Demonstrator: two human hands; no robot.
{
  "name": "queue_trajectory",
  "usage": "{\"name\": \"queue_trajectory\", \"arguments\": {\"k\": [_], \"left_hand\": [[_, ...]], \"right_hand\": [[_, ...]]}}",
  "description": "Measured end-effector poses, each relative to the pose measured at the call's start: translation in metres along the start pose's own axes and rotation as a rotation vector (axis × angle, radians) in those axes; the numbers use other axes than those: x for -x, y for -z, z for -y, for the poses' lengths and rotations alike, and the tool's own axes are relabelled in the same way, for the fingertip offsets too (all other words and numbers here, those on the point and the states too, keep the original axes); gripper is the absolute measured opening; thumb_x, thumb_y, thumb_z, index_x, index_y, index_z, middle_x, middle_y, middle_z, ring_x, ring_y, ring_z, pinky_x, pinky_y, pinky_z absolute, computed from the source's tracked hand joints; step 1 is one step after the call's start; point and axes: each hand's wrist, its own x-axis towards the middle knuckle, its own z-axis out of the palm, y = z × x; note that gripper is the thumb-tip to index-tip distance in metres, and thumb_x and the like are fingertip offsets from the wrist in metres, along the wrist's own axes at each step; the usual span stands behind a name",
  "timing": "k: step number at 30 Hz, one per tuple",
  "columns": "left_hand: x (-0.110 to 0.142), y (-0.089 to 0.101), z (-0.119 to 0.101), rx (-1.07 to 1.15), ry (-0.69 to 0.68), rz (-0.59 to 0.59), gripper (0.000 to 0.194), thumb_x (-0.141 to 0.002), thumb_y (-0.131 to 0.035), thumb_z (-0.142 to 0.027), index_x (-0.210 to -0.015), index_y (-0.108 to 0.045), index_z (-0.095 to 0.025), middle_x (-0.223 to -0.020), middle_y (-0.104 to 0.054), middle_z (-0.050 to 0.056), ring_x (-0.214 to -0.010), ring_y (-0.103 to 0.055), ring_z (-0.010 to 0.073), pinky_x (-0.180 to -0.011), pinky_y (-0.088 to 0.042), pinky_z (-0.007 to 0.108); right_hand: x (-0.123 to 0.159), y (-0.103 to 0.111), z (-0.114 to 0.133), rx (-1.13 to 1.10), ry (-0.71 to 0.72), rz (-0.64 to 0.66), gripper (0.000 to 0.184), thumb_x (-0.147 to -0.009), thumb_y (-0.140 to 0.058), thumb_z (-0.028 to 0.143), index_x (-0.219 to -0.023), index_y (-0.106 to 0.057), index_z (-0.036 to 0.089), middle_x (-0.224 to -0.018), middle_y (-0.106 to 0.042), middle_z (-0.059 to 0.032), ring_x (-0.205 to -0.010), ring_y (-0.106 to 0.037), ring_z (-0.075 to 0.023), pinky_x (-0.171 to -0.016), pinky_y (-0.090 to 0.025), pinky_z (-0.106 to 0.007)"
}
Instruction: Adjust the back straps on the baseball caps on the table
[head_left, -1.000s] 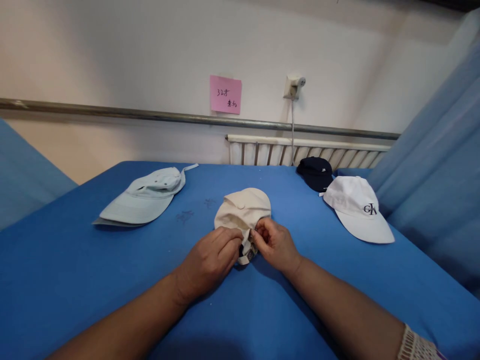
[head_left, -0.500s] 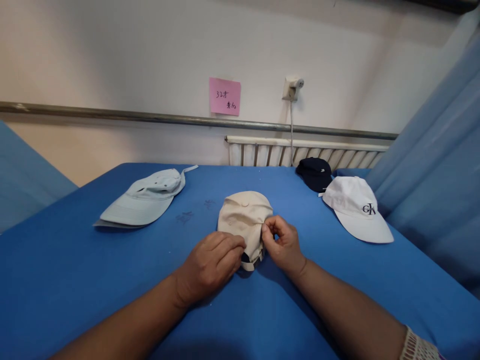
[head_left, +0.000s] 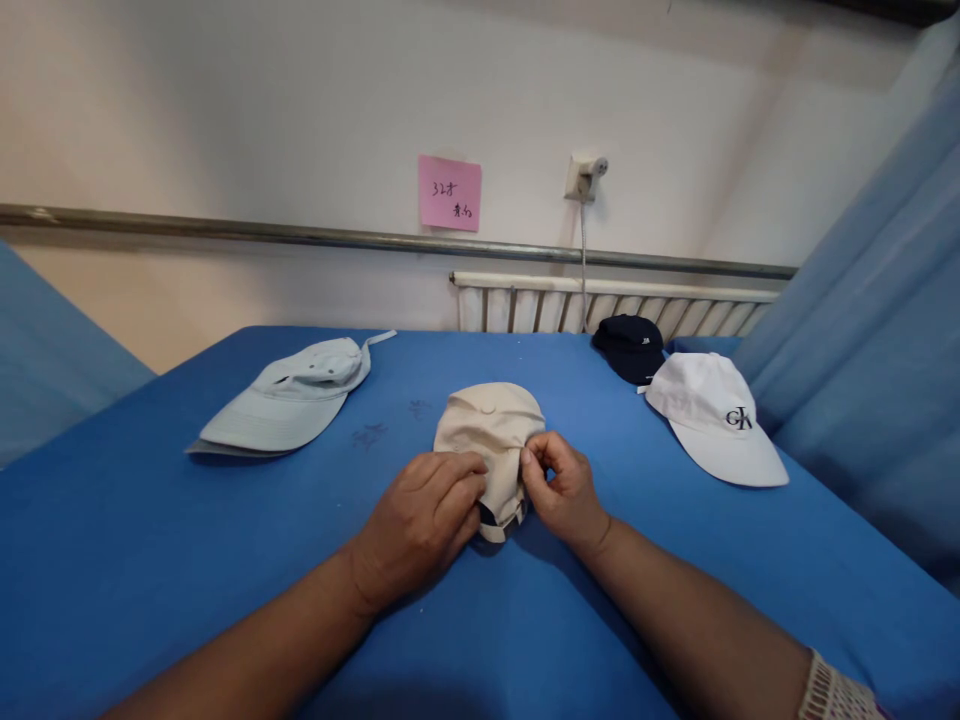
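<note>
A beige baseball cap [head_left: 491,415] lies in the middle of the blue-covered table, its back strap and dark opening toward me. My left hand [head_left: 427,515] is closed on the cap's left rear edge, its fingertips partly hidden. On the right side, my right hand [head_left: 559,485] pinches a fold of the cap's fabric between thumb and forefinger. The crown looks dented and creased, and the brim cannot be seen.
A pale blue cap [head_left: 292,395] rests at the left. At the right lie a white cap [head_left: 705,400] with dark letters and, behind it, a navy cap [head_left: 626,345]. Beyond the blue table cover [head_left: 225,560] are a radiator [head_left: 525,308] and metal rail [head_left: 315,232]. A blue curtain [head_left: 885,330] hangs right.
Both hands keep their grip on the beige cap. The left hand and the cap's rear edge have shifted very slightly left; the other caps stay put.
</note>
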Motion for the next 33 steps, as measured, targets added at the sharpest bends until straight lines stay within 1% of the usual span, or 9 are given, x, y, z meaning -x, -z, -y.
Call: {"name": "queue_trajectory", "arguments": {"k": [6,9,11,13,15,19,24,29,33], "left_hand": [[0.0,0.003,0.001,0.027,0.003,0.032,0.011,-0.083,-0.055,-0.007,-0.083,-0.057,-0.018,-0.091,-0.066,0.008,-0.078,-0.058,0.0193,-0.074,-0.048,0.035],[0.001,0.005,-0.003,0.213,0.009,0.082,0.013,-0.082,-0.056,-0.007,-0.09,-0.057,-0.018,-0.095,-0.065,0.008,-0.084,-0.059,0.0196,-0.078,-0.049,0.035],[0.002,0.005,-0.002,0.301,0.089,0.025,0.02,-0.082,-0.056,-0.008,-0.1,-0.056,-0.018,-0.1,-0.065,0.008,-0.092,-0.061,0.0207,-0.083,-0.049,0.037],[0.002,0.002,0.004,0.258,0.205,-0.093,0.025,-0.084,-0.057,-0.01,-0.107,-0.055,-0.019,-0.103,-0.065,0.009,-0.098,-0.061,0.0218,-0.088,-0.048,0.039],[0.001,0.0,0.014,0.146,0.285,-0.143,0.024,-0.086,-0.058,-0.012,-0.109,-0.057,-0.02,-0.106,-0.065,0.009,-0.101,-0.06,0.023,-0.092,-0.046,0.041],[0.0,-0.002,0.03,0.022,0.335,-0.072,0.019,-0.088,-0.059,-0.019,-0.106,-0.062,-0.02,-0.109,-0.065,0.009,-0.102,-0.059,0.024,-0.092,-0.045,0.041],[0.0,-0.003,0.032,0.023,0.334,-0.055,0.009,-0.089,-0.057,-0.021,-0.093,-0.064,-0.019,-0.102,-0.067,0.008,-0.097,-0.06,0.023,-0.09,-0.045,0.04],[0.0,-0.002,0.032,0.119,0.376,-0.044,0.008,-0.092,-0.051,-0.021,-0.091,-0.058,-0.018,-0.101,-0.065,0.007,-0.098,-0.059,0.0215,-0.091,-0.045,0.039],[-0.002,0.001,0.034,0.246,0.498,-0.033,0.012,-0.093,-0.046,-0.026,-0.088,-0.055,-0.019,-0.103,-0.062,0.006,-0.099,-0.058,0.0212,-0.09,-0.046,0.038]], "right_hand": [[0.001,-0.004,0.001,0.002,0.0,0.042,0.01,-0.089,-0.05,0.024,-0.08,-0.052,0.021,-0.061,-0.05,0.0045,-0.054,-0.048,-0.0106,-0.056,-0.039,-0.023],[0.0,-0.005,-0.002,0.017,-0.012,0.023,0.009,-0.09,-0.049,0.024,-0.082,-0.052,0.021,-0.064,-0.052,0.0036,-0.056,-0.05,-0.0112,-0.057,-0.04,-0.024],[-0.001,-0.004,-0.004,0.023,-0.018,0.033,0.009,-0.09,-0.048,0.024,-0.082,-0.052,0.021,-0.063,-0.052,0.0038,-0.055,-0.05,-0.0113,-0.057,-0.04,-0.024],[-0.001,-0.003,-0.004,0.029,-0.012,0.062,0.01,-0.091,-0.048,0.024,-0.082,-0.052,0.021,-0.063,-0.053,0.0037,-0.055,-0.05,-0.0114,-0.057,-0.04,-0.023],[-0.001,-0.002,-0.002,0.042,0.008,0.097,0.01,-0.091,-0.048,0.023,-0.082,-0.052,0.021,-0.065,-0.055,0.0025,-0.057,-0.051,-0.0117,-0.058,-0.04,-0.023],[0.001,-0.003,0.003,0.092,0.072,0.187,0.008,-0.091,-0.048,0.021,-0.086,-0.054,0.02,-0.07,-0.059,0.0004,-0.062,-0.054,-0.0128,-0.062,-0.04,-0.024],[0.003,-0.004,0.004,0.122,0.126,0.263,0.008,-0.092,-0.047,0.022,-0.089,-0.054,0.019,-0.072,-0.061,-0.001,-0.063,-0.055,-0.0135,-0.062,-0.04,-0.025],[0.001,-0.001,0.003,0.104,0.145,0.24,0.009,-0.093,-0.048,0.022,-0.087,-0.054,0.019,-0.071,-0.06,-0.0007,-0.062,-0.054,-0.0131,-0.061,-0.04,-0.025],[-0.003,0.002,-0.006,0.087,0.071,0.132,0.01,-0.093,-0.047,0.022,-0.087,-0.054,0.019,-0.07,-0.059,0.0,-0.061,-0.054,-0.0126,-0.061,-0.041,-0.024]]}}
